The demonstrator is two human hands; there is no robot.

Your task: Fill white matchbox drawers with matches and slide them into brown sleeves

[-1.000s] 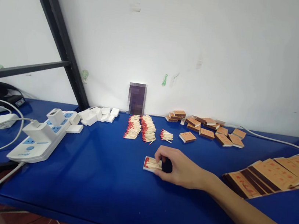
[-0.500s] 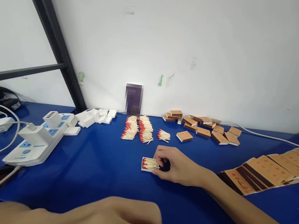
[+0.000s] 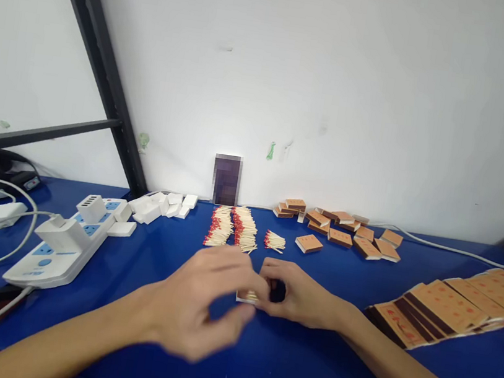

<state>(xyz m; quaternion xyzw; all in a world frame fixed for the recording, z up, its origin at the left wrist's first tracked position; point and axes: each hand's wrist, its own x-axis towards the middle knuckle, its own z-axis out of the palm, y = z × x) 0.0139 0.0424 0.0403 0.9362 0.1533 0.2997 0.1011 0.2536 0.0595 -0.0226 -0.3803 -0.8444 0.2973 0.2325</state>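
My right hand (image 3: pixel 303 293) grips the right end of a white matchbox tray (image 3: pixel 243 299) on the blue tabletop, thumb and fingers closed on it. Over the tray's left part reaches my left hand (image 3: pixel 202 304), slightly blurred, its thumb and forefinger apart with nothing seen between them. It hides most of the tray and the red-tipped matches inside. Behind the hands lie two larger rows of loose matches (image 3: pixel 244 230) and a small heap of matches (image 3: pixel 274 241). A closed matchbox (image 3: pixel 309 243) rests just right of that heap.
White empty trays (image 3: pixel 153 205) are heaped at the back left, beside a power strip (image 3: pixel 73 258) with chargers and cables. Several matchboxes (image 3: pixel 341 238) lie at the back right. Flat matchbox sleeves (image 3: pixel 456 302) overlap in a row on the right. A pixelated dark panel (image 3: pixel 226 180) stands against the wall.
My left hand has moved forward from the near edge of the view to over the tray, its thumb and fingers now apart. The right hand keeps hold of the tray. The view has tilted slightly.
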